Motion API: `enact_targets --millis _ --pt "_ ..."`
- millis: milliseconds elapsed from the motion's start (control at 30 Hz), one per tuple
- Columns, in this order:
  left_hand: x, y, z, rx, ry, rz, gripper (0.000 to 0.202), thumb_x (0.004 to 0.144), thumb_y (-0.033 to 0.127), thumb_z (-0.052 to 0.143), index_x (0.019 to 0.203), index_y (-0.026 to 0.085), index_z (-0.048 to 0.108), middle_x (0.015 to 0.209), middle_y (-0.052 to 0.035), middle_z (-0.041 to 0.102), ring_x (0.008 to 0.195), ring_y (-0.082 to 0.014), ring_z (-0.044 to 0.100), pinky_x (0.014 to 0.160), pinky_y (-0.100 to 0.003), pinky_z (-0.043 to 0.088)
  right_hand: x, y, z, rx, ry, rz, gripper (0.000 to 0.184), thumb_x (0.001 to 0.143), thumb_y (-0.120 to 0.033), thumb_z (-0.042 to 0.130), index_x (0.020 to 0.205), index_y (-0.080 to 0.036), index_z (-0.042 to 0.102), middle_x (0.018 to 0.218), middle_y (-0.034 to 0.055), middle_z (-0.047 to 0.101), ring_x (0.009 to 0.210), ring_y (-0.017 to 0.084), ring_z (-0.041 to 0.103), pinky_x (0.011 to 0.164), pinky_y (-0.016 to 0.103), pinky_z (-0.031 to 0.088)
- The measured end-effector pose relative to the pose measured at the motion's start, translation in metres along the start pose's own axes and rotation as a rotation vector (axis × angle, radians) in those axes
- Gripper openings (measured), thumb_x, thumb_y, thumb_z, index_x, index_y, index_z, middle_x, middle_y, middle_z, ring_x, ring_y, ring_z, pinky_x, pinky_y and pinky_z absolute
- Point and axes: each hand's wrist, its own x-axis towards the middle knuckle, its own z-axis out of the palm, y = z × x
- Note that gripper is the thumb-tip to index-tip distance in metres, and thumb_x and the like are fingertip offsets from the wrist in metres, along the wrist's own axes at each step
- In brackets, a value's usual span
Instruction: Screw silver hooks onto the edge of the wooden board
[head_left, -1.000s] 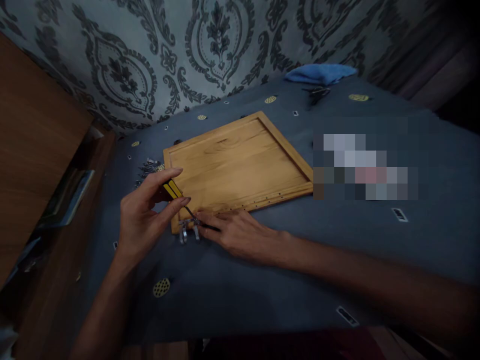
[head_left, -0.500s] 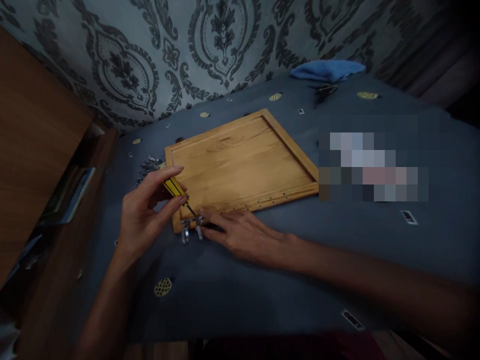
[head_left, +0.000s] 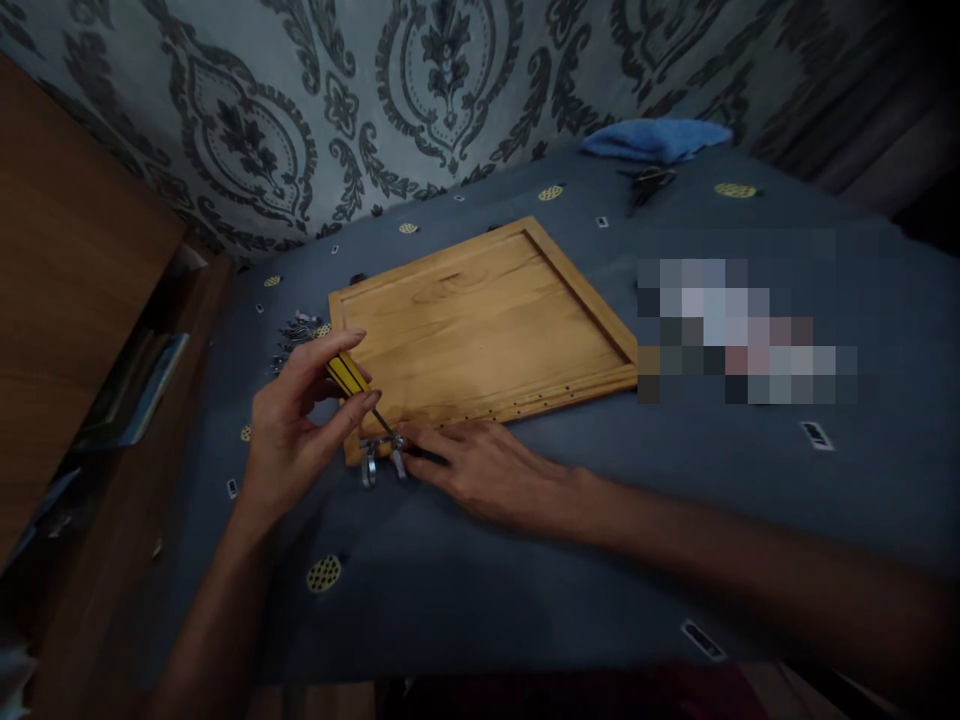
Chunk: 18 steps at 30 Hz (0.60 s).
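Observation:
My left hand (head_left: 289, 425) is closed around the yellow-and-black handle of a screwdriver (head_left: 347, 374). Its shaft slants down to a small silver metal clasp (head_left: 398, 455) on the near edge of a framed wooden panel (head_left: 480, 330). My right hand (head_left: 484, 465) lies along that edge, fingertips pinched at this clasp; the exact grip is partly hidden. Another silver clasp (head_left: 368, 465) sits just to the left, close to the panel's corner. Small dark holes run along the near frame strip to the right of my fingers.
A heap of small metal parts (head_left: 296, 335) lies beyond my left hand. At the back are a blue cloth (head_left: 656, 140) and a dark object (head_left: 646, 185), its kind unclear. Blurred-out items lie right of the panel. A wooden cabinet (head_left: 75, 250) stands at left.
Both hands keep almost the same position. My left hand and the screwdriver handle have shifted very slightly, while the tip stays at the clasp.

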Motion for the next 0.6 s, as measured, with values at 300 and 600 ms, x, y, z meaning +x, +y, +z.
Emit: enact_targets --millis 300,600 --pt "0.0000 -0.0023 0.0009 -0.011 -0.014 0.004 0.046 0.088 0.026 0.081 0.131 0.028 0.067 0.125 -0.0068 0.073 0.092 -0.0178 0.073 0.079 -0.029 0.065 -0.0004 -0.0010 0.0049 0.080 0.010 0.015 0.045 0.097 -0.002 0.052 0.138 -0.017 0.059 0.143 0.0166 0.061 0.112 0.025 0.069 0.092 0.044 0.061" --pt "0.0009 0.0001 0.0014 -0.041 -0.016 0.025 0.047 0.088 0.021 0.081 0.132 0.031 0.068 0.124 -0.0048 0.071 0.091 -0.0169 0.074 0.077 -0.027 0.065 -0.0019 0.0006 0.0066 0.095 0.028 0.014 0.042 0.099 -0.004 0.052 0.137 -0.018 0.061 0.145 0.0165 0.061 0.112 0.025 0.070 0.090 0.043 0.061"
